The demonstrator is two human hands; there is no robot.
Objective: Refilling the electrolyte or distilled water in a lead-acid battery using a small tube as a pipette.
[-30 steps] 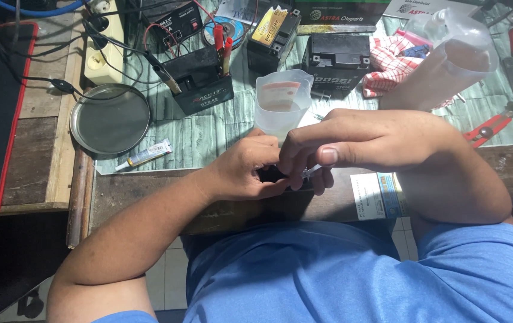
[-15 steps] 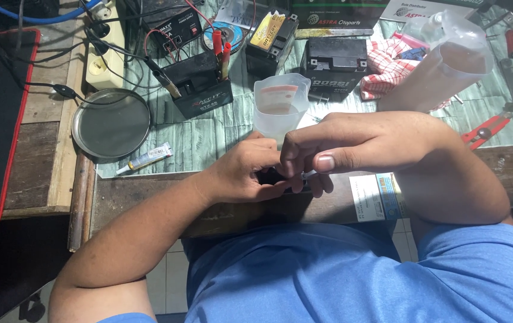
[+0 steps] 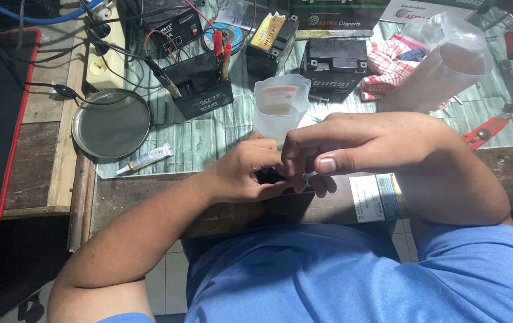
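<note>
On the tabletop (image 3: 208, 134), just past my knuckles, stands the clear measuring cup (image 3: 280, 104). My right hand (image 3: 352, 143) and left hand (image 3: 241, 173) both pinch a small dark part (image 3: 268, 177) between them; I judge I'm mid-fitting, needing steady fingertip pressure next.

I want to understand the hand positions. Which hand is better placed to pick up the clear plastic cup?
Probably the left hand: the clear plastic cup stands just beyond it, while the right hand pinches a thin clear piece.

Measuring cup (image 3: 280, 104) behind both hands; round tray (image 3: 111, 124) left; something small, seemingly between the fingers
</note>
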